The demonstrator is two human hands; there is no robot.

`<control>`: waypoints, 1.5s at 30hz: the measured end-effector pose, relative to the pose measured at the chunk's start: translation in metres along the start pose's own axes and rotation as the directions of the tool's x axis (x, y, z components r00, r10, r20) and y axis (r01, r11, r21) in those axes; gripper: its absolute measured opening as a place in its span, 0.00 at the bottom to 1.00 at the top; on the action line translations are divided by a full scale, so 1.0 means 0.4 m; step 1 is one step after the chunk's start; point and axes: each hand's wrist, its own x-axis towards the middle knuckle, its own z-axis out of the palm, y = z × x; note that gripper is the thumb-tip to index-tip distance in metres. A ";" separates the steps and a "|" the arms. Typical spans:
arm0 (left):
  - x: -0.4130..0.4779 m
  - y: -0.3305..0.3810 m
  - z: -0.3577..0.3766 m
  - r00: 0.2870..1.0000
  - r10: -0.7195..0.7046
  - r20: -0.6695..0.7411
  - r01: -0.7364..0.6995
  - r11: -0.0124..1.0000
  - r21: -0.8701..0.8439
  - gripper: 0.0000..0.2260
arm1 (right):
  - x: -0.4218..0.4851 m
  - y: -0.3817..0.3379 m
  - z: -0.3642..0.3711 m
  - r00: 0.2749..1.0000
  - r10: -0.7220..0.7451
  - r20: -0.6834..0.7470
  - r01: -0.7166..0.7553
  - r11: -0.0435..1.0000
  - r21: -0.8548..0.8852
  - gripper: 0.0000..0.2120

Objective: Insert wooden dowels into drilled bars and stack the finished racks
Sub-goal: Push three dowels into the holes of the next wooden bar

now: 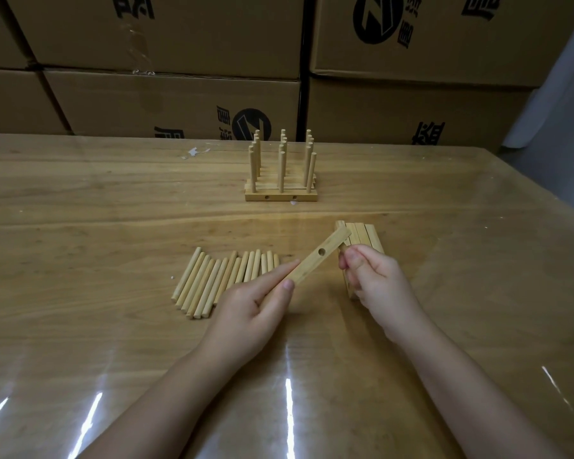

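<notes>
The stack of finished racks point(281, 190) stands on the table point(96, 200), cardboard boxes point(179, 97) behind it. In front of the racks, loose dowels point(212, 283) lie to the left, a pile of drilled bars point(362, 235) to the right, and the left hand point(252, 306) holds a single bar point(318, 255) between them.

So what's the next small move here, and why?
Probably fetch one of the loose dowels for the drilled bar: the left hand pinches the bar, its visible hole is empty, and what the right hand holds is unclear.
</notes>
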 end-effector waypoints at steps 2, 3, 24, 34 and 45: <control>0.002 0.001 -0.003 1.000 -0.020 0.007 0.021 0.999 -0.036 0.17 | 0.000 -0.004 -0.003 0.997 0.060 0.041 -0.064 0.993 0.100 0.14; 0.003 -0.001 -0.003 1.000 -0.024 0.011 0.025 0.998 -0.052 0.16 | 0.001 -0.005 -0.005 0.994 0.089 0.058 -0.096 0.986 0.133 0.14; 0.036 -0.023 -0.015 0.966 -0.253 -0.049 0.161 0.743 -0.650 0.17 | -0.025 0.023 0.037 0.763 -0.641 -0.083 0.557 0.717 -0.418 0.11; 0.043 -0.011 -0.024 0.945 -0.211 0.248 0.315 0.397 -0.862 0.19 | -0.038 0.022 0.054 0.787 -0.337 0.516 0.585 0.673 -0.453 0.17; 0.047 -0.021 -0.023 0.926 -0.247 0.286 0.360 0.349 -0.865 0.20 | -0.041 0.018 0.052 0.831 -0.314 0.459 0.544 0.627 -0.558 0.18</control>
